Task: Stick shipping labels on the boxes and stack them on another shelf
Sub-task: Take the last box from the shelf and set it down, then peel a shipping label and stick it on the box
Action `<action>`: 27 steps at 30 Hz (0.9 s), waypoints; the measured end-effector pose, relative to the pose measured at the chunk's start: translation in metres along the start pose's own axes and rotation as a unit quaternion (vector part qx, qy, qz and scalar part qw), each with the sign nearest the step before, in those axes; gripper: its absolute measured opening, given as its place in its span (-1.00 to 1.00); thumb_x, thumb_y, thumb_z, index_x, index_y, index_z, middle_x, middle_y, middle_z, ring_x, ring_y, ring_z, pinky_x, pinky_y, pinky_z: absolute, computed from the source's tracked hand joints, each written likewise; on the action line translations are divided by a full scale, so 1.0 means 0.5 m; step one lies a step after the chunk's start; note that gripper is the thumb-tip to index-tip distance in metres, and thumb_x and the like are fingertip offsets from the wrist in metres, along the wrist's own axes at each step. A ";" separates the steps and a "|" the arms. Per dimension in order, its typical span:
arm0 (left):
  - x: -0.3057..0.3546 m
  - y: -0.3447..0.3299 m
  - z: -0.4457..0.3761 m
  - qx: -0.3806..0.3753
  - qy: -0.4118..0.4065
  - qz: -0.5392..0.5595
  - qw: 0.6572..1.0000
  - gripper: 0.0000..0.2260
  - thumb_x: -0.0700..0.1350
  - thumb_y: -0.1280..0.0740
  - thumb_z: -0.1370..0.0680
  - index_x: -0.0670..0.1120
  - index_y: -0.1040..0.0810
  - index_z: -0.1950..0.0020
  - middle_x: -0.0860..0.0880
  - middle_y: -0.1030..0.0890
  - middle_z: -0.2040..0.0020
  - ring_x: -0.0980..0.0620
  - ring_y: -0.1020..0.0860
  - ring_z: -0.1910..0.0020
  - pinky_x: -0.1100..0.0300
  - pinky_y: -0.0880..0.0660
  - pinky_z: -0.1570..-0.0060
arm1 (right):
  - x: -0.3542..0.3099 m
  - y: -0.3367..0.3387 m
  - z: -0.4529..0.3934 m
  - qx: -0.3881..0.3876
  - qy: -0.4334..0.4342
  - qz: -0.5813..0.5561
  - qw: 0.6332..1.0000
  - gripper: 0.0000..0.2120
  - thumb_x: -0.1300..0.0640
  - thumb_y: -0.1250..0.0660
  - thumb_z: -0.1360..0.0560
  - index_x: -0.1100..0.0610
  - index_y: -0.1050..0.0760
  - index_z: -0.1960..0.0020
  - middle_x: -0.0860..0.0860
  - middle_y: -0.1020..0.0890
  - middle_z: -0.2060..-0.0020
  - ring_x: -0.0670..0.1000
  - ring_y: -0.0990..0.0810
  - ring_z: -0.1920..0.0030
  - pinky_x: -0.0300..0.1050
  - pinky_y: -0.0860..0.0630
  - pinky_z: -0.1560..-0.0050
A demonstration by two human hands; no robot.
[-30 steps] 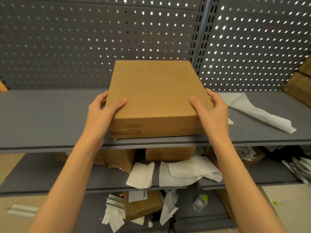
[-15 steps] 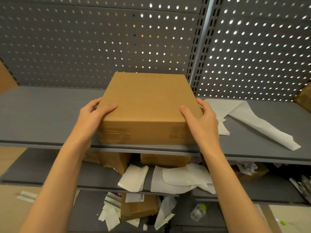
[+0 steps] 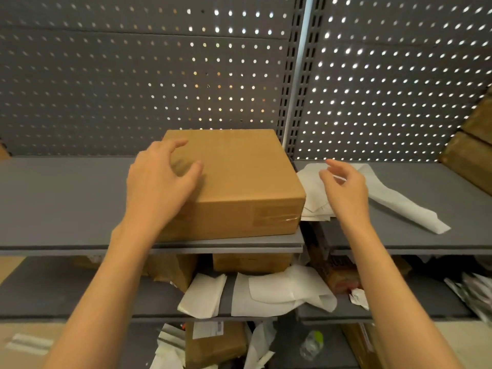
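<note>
Cardboard box (image 3: 234, 179), plain brown with clear tape on its near face, sits flat on the upper grey shelf (image 3: 61, 203), close to the front edge and just left of the slotted upright (image 3: 295, 75). No label shows on its top. The person's left hand (image 3: 159, 182) hovers over the box's left near corner, fingers spread and loosely bent, thumb over the lid; whether it actually touches the cardboard is hard to tell. The right hand (image 3: 346, 190) is off the box, held in the air just to its right, fingers relaxed and open, holding nothing. Under that hand lies a heap of white backing paper (image 3: 314, 193) touching the box's right side, and a longer white sheet (image 3: 399, 201) trails away to the right. Behind stands perforated grey back panel (image 3: 133, 89). More brown boxes (image 3: 471, 155) are stacked at the far right. On the lower shelf (image 3: 53, 296) are further boxes and crumpled white sheets (image 3: 277, 291).
</note>
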State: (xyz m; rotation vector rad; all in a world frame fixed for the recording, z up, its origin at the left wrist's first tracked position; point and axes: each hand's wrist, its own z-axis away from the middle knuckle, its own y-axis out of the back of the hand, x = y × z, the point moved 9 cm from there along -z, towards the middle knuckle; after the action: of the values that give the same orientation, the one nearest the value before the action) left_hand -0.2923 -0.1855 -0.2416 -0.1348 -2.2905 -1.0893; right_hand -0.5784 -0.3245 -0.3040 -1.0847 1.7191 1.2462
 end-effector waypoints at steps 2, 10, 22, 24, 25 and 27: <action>0.046 -0.008 -0.001 0.010 -0.037 -0.054 0.998 -0.60 0.03 -0.32 -0.50 -0.03 -0.47 -0.31 -0.08 -0.53 -0.25 -0.17 -0.43 -0.22 -0.01 -0.32 -0.18 | 0.016 0.005 -0.012 -0.009 0.007 0.051 0.999 -0.63 0.12 -0.27 -0.54 0.11 -0.42 -0.34 0.03 -0.50 -0.27 0.03 -0.44 -0.28 -0.13 -0.36 -0.15; 0.164 -0.090 0.017 -0.050 -0.120 -0.030 0.991 -0.65 0.07 -0.26 -0.53 0.01 -0.47 -0.30 0.02 -0.56 -0.19 -0.03 -0.48 -0.18 0.08 -0.35 -0.14 | 0.054 -0.011 -0.035 -0.064 0.011 0.235 0.970 -0.42 -0.05 -0.37 -0.46 0.09 -0.31 -0.41 0.14 -0.36 -0.37 0.19 -0.28 -0.37 0.08 -0.25 -0.33; 0.213 -0.153 0.014 -0.069 -0.150 -0.037 0.986 -0.67 0.06 -0.23 -0.55 0.03 -0.47 -0.29 0.04 -0.57 -0.16 0.01 -0.49 -0.15 0.10 -0.38 -0.10 | 0.076 -0.039 -0.033 -0.121 0.071 0.261 0.955 -0.52 0.05 -0.33 -0.50 0.05 -0.35 -0.40 0.07 -0.45 -0.30 0.14 -0.31 -0.33 -0.02 -0.25 -0.29; 0.218 -0.158 0.015 -0.070 -0.151 -0.038 0.985 -0.68 0.06 -0.23 -0.55 0.03 -0.48 -0.28 0.04 -0.57 -0.17 -0.01 -0.49 -0.15 0.11 -0.37 -0.08 | 0.073 -0.040 -0.032 -0.112 0.082 0.230 0.963 -0.55 0.09 -0.33 -0.50 0.05 -0.38 -0.37 0.07 -0.46 -0.28 0.13 -0.32 -0.30 -0.01 -0.26 -0.30; 0.220 -0.161 0.015 -0.070 -0.152 -0.040 0.985 -0.69 0.05 -0.23 -0.55 0.03 -0.48 -0.27 0.04 -0.57 -0.17 -0.02 -0.49 -0.15 0.11 -0.37 -0.07 | 0.070 -0.036 -0.033 -0.099 0.090 0.217 0.967 -0.58 0.12 -0.33 -0.49 0.05 -0.41 -0.34 0.07 -0.47 -0.26 0.13 -0.35 -0.27 0.00 -0.29 -0.30; 0.228 -0.168 0.017 -0.071 -0.157 -0.046 0.984 -0.69 0.05 -0.22 -0.55 0.03 -0.48 -0.27 0.04 -0.57 -0.17 -0.02 -0.50 -0.15 0.12 -0.36 -0.06 | 0.061 -0.025 -0.035 -0.073 0.104 0.183 0.975 -0.63 0.17 -0.34 -0.48 0.06 -0.47 -0.28 0.07 -0.50 -0.20 0.11 -0.42 -0.20 0.02 -0.35 -0.26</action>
State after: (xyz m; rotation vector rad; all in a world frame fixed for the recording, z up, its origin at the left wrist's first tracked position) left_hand -0.4173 -0.2526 -0.2397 -0.2782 -2.5152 -1.3614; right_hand -0.5795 -0.3497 -0.3316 -1.0426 2.0821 1.5498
